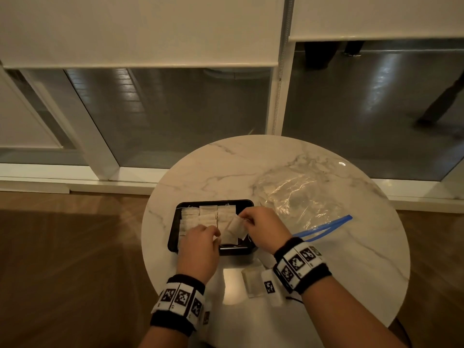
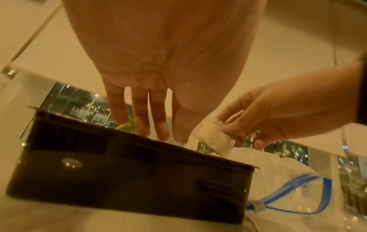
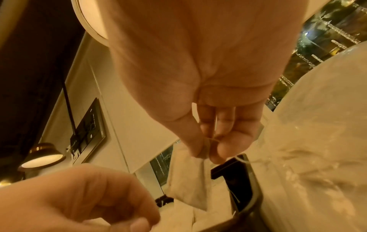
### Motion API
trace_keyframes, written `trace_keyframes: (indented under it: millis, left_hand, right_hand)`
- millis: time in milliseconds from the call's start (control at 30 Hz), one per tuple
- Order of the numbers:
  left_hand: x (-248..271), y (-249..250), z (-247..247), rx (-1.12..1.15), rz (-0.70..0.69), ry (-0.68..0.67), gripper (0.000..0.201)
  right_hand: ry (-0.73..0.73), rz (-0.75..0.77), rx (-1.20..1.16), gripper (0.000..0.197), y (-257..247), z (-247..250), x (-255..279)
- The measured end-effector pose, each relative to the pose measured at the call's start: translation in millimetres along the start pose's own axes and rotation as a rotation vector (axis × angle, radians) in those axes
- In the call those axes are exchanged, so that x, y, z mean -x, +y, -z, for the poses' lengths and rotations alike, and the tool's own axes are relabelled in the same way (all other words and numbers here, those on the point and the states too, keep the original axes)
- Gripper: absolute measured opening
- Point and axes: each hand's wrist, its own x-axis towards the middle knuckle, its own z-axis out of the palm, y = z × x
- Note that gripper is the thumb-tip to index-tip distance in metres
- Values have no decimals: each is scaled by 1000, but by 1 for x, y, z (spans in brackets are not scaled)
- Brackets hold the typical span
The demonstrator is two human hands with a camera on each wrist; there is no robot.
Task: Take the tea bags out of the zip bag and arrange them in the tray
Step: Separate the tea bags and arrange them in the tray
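Observation:
A black tray (image 1: 213,202) sits on the marble table and holds rows of pale tea bags (image 1: 208,217). My right hand (image 1: 244,219) pinches one tea bag (image 1: 236,228) by its top edge, and it hangs over the tray's right side. The same bag (image 3: 188,180) dangles from the thumb and fingers of the right hand (image 3: 206,153). My left hand (image 1: 216,236) hovers over the tray's front. The left hand's (image 2: 151,130) fingers are straight above the tray (image 2: 119,180) and hold nothing. The clear zip bag (image 1: 296,197) with a blue zip lies flat to the right.
The round marble table (image 1: 226,159) drops off on all sides to a wooden floor. A pale square item (image 1: 253,282) lies on the table under my right wrist. The bag's blue zip (image 1: 324,228) points toward the tray. A glass window wall stands behind.

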Motion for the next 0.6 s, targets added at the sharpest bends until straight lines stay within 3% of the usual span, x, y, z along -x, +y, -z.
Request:
trace_keyframes:
  millis: [100,300,600]
  left_hand:
    - [3,-2,-4,-185,18,-113,27]
    - [6,-8,-7,-220,84,-235,43]
    - [12,-11,-6,-195,85,-206,39]
  right_hand:
    - [-106,-12,170,34,-6,-10,-16]
    - [-296,-36,340,32,-25,-15,-33]
    - [-333,-59,402,31,-32,-23,-43]
